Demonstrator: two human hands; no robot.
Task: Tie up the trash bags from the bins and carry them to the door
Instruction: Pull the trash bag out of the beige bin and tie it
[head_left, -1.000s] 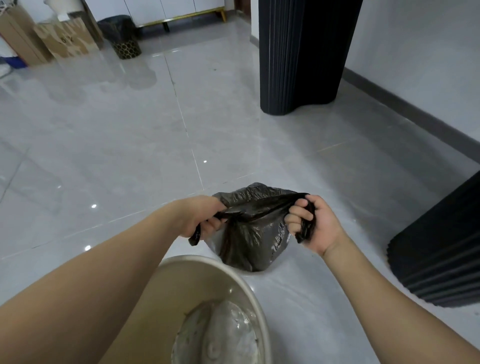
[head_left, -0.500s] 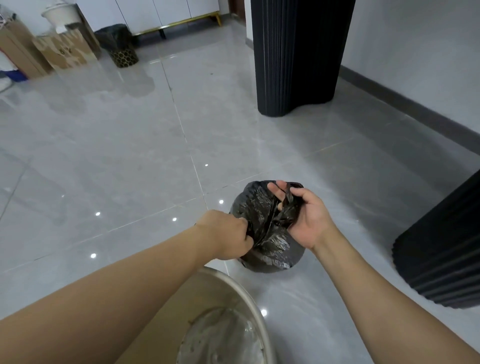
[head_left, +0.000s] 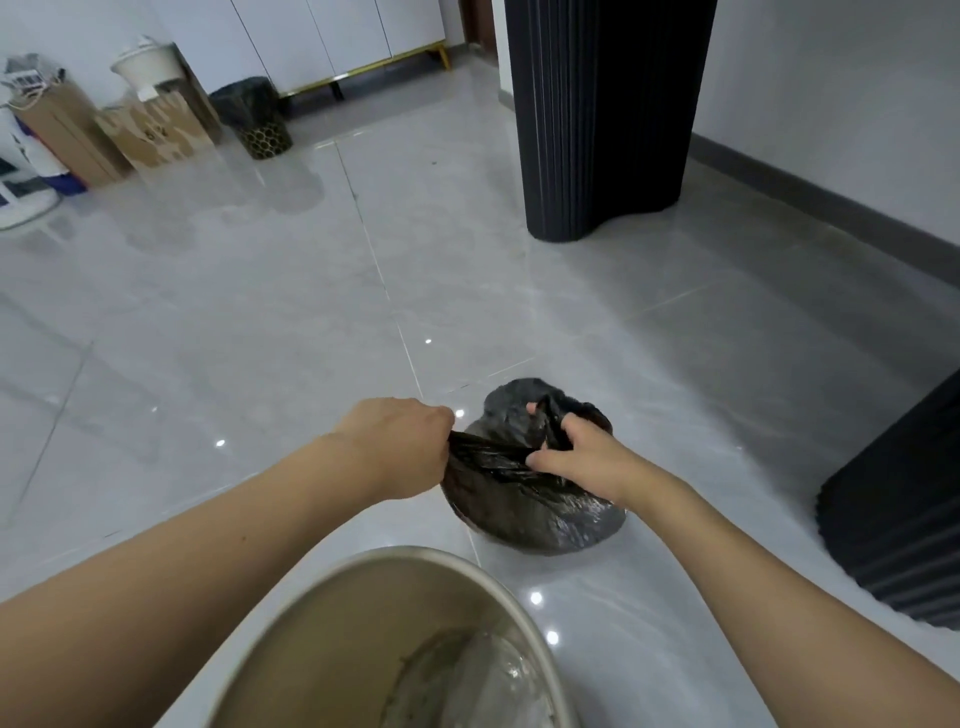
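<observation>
In the upper left of the frame, cardboard boxes (head_left: 156, 137) and a second lined bin (head_left: 254, 117) stand by the wall. At centre, my left hand (head_left: 400, 449) is fisted around a twisted strand of the black trash bag (head_left: 524, 499), which sits on the floor (head_left: 260, 338) right of centre. My right hand (head_left: 582, 457) pinches the bag's gathered top. A beige bin (head_left: 395, 644) fills the lower middle.

Home interior, living or entry area: glossy grey tile floor (head_left: 249, 312), white cabinets on gold legs (head_left: 332, 36) along the far wall, cardboard boxes (head_left: 150, 135) stacked beside a small lined waste bin (head_left: 254, 117), black fluted pillar (head_left: 602, 114), grey baseboard (head_left: 831, 202).
</observation>
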